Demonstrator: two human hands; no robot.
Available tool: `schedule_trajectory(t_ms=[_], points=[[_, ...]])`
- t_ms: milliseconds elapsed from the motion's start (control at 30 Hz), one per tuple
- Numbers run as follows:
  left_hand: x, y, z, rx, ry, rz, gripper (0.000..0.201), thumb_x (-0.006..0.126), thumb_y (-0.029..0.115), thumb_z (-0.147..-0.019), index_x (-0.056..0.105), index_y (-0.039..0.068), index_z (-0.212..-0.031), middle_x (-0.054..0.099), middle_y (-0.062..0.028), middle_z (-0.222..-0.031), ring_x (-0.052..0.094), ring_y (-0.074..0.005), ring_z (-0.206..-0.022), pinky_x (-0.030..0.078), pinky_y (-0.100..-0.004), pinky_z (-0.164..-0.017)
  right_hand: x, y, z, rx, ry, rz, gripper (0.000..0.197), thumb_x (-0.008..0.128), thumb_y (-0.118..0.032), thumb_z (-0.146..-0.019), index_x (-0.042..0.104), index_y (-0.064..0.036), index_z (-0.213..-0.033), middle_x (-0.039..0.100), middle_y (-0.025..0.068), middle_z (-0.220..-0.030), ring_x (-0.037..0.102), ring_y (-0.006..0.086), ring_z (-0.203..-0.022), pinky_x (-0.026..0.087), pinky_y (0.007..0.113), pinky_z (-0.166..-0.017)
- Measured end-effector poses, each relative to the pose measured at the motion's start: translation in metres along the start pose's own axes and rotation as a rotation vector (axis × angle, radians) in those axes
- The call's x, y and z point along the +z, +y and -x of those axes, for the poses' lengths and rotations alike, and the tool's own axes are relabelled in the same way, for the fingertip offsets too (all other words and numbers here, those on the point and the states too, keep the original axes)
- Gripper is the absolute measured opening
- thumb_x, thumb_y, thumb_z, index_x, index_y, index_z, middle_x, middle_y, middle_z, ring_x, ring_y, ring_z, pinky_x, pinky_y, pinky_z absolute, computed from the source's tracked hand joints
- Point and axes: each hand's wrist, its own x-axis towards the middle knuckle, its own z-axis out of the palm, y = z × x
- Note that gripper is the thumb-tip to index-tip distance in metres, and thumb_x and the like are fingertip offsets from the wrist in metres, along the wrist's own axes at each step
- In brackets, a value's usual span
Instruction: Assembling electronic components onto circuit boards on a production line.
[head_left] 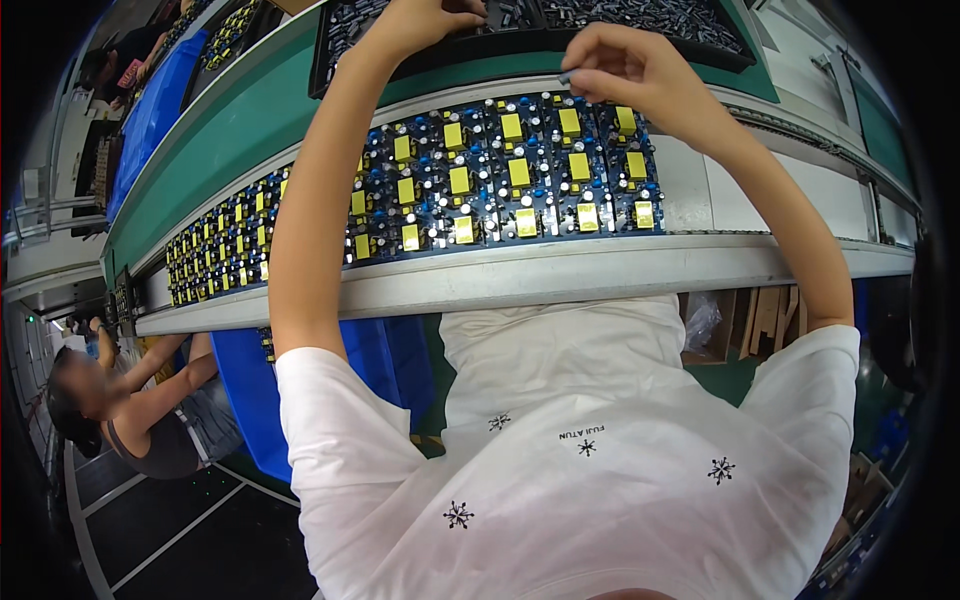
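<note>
R hand [640, 80]: grip closed, thumb + fingertip pinching a small dark-grey cylindrical component [566, 77], its end poking out to the left. It's over the far edge of the boards, toward their right end. L hand [440, 22]: farther off, over the black shallow tray [321, 50] w/ loose dark components in it; fingers bent, can't tell if its grip has anything.

Blue printed circuit boards [490, 205] sit side by side in a long strip, L to R, on the near side of the tray. Each w/ glossy yellow blocks in line near-to-far, plus silver-topped round parts & small bright-blue bits packed btwn. L forearm crosses above the strip.

Silvery metal rail [500, 284] along the near edge; green worktop [230, 165] far side. Blue plastic bin [250, 400] below, near left. Co-worker [160, 425] seated farther left.
</note>
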Motion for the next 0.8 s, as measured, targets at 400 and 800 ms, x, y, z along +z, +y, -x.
schedule_trajectory(t_ms=[400,800], points=[[-0.005,-0.007,0.014,0.006,0.080,-0.232,0.016,0.073,0.002,-0.081,0.071,-0.002,-0.096,0.071,-0.0160,-0.085,0.068,-0.0244,-0.077,0.053,-0.0333,-0.071,0.019,-0.010,0.025,-0.083,-0.054,0.023,0.016,0.065,-0.007,-0.094,0.063,-0.0028,-0.110,0.060,0.0002,-0.095,0.058,0.0080,-0.087,0.050,0.025,-0.078],[0.027,0.064,0.096,0.216,0.383,0.046,0.017,0.072,0.001,-0.080,0.067,0.000,-0.096,0.065,-0.0118,-0.087,0.065,-0.0225,-0.079,0.052,-0.0320,-0.073,0.068,-0.039,0.055,-0.277,-0.156,0.573,0.010,0.067,-0.003,-0.085,0.060,0.0003,-0.092,0.059,0.0127,-0.092,0.060,0.0339,-0.082,0.048,0.042,-0.071]])
